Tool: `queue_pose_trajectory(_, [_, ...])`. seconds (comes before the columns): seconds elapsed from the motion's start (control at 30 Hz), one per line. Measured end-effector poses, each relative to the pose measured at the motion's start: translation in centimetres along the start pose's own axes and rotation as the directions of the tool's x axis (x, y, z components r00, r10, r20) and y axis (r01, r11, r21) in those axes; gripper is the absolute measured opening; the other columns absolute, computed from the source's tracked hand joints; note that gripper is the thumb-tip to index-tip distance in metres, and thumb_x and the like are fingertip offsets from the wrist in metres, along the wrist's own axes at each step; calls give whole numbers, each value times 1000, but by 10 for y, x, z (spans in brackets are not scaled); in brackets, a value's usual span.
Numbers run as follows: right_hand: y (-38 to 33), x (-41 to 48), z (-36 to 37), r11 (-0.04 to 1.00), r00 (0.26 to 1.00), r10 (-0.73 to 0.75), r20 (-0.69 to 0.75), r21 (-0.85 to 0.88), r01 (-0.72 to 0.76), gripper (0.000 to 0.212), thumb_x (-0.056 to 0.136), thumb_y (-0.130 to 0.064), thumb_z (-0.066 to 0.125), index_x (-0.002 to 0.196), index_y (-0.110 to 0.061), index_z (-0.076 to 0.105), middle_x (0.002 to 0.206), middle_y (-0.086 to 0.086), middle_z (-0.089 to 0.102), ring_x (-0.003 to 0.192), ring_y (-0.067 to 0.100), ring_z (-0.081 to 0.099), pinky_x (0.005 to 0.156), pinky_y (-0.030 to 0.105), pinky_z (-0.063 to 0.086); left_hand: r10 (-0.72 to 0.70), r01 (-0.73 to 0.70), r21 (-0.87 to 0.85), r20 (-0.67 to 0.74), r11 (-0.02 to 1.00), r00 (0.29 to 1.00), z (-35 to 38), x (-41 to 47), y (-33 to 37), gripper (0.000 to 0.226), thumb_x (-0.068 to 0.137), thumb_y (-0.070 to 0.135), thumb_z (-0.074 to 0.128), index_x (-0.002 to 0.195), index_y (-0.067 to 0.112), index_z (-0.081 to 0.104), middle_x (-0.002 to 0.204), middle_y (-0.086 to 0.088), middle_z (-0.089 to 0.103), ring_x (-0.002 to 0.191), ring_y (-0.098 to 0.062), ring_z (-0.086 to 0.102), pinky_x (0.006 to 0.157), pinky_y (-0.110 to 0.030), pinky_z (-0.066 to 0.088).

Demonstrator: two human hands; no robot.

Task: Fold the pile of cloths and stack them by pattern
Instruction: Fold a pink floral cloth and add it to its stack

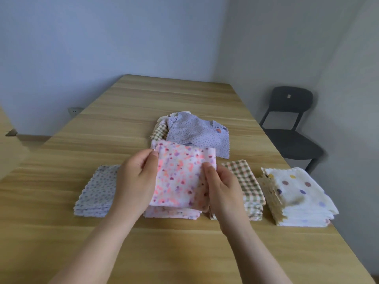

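The left hand (136, 179) pinches the left edge of a folded pink flowered cloth (180, 177) between thumb and curled fingers, and the right hand (222, 187) grips its right edge, thumb on top and fingers tucked beneath. The cloth is held between the two hands at the centre of the frame, slightly tilted, just above the pink stack (172, 213) of the same print, whose layered edges show below it. That stack sits in a row across the lower middle of the table (143, 95), with a lilac stack (96, 193) to its left, a checked stack (246, 181) just to its right and a spotted stack (297, 197) furthest right, each several layers deep. Above the row, in the middle of the frame, lies the unfolded pile (196, 132), a crumpled lilac dotted cloth on top with a checked one peeping out at its left (how many more lie under it cannot be told). By my reckoning most of the work is done: this cloth only needs setting down on its stack, and the small heap behind is what remains to fold and sort
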State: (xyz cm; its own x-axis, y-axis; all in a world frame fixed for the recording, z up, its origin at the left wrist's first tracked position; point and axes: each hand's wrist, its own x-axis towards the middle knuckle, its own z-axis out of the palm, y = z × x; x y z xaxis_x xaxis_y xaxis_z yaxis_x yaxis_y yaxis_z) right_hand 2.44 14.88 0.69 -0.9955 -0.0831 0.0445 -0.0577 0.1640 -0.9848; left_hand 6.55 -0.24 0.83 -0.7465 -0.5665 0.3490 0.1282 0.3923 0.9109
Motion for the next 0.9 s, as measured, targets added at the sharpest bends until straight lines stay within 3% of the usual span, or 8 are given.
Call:
queue_pose_trajectory(0.2, [13, 14, 21, 909, 986, -169, 0, -386, 156, 35, 101, -35, 43, 71, -17, 43, 62, -7, 48, 55, 5, 42, 51, 11, 33, 103, -81, 283, -64, 956, 993, 5, 7, -31, 36, 97, 10, 45, 63, 4, 37, 49, 1, 29, 48, -13, 24, 48, -28, 18])
queue_pose_trajectory(0.4, [24, 26, 33, 823, 988, -148, 32, -550, 141, 18, 102, -20, 43, 86, -12, 47, 84, 12, 63, 69, 27, 43, 56, 30, 17, 9, 1, 362, -27, 932, 1000, 10, 11, -58, 37, 97, 12, 44, 62, 16, 34, 51, 0, 31, 49, -22, 33, 48, -34, 18])
queue_pose_trajectory(0.5, [26, 28, 34, 796, 993, -113, 40, -594, 115, 11, 101, -15, 41, 95, -8, 47, 91, 16, 65, 79, 34, 56, 52, 29, 25, -20, 15, 385, 10, 923, 1000, 13, 11, -66, 29, 97, 13, 45, 68, 15, 44, 53, -2, 37, 57, -35, 45, 51, -35, 20])
queue_pose_trajectory(0.57, [31, 28, 36, 766, 997, -65, 45, -639, 78, 8, 101, -14, 40, 105, -7, 44, 94, 15, 66, 79, 33, 58, 45, 25, 27, -48, 30, 409, 35, 912, 998, 15, 9, -70, 16, 98, 14, 44, 91, 9, 58, 65, -3, 52, 65, -32, 52, 55, -34, 29])
queue_pose_trajectory(0.67, [35, 26, 39, 701, 992, -111, 60, -703, 121, 20, 97, -5, 42, 117, -8, 41, 103, 15, 62, 83, 33, 58, 57, 31, 27, -75, 44, 434, 55, 900, 996, 16, 7, -70, 32, 99, 18, 45, 129, 9, 49, 91, -14, 66, 81, -34, 62, 63, -36, 41])
queue_pose_trajectory(0.73, [36, 23, 39, 648, 952, -292, 93, -712, 269, 39, 86, 3, 51, 123, -9, 47, 110, 12, 55, 85, 30, 55, 62, 29, 31, -65, 25, 442, 77, 897, 995, 14, 6, -64, 40, 98, 19, 47, 137, 10, 41, 94, -13, 65, 80, -32, 61, 63, -34, 40])
queue_pose_trajectory(0.83, [36, 19, 36, 549, 834, -513, 202, -670, 500, 40, 80, 2, 61, 119, -8, 60, 121, 11, 55, 107, 28, 55, 87, 29, 44, 75, -100, 515, 70, 851, 995, 9, 7, -51, 43, 90, 14, 60, 131, 7, 49, 109, -13, 57, 94, -32, 59, 77, -39, 46])
queue_pose_trajectory(0.9, [40, 20, 35, 537, 808, -518, 282, -628, 564, 30, 86, -5, 56, 114, -7, 65, 125, 12, 59, 113, 27, 58, 96, 26, 42, 216, -222, 556, 78, 801, 973, 8, 12, -50, 30, 84, 8, 64, 114, 7, 62, 104, -11, 61, 95, -33, 58, 82, -40, 46])
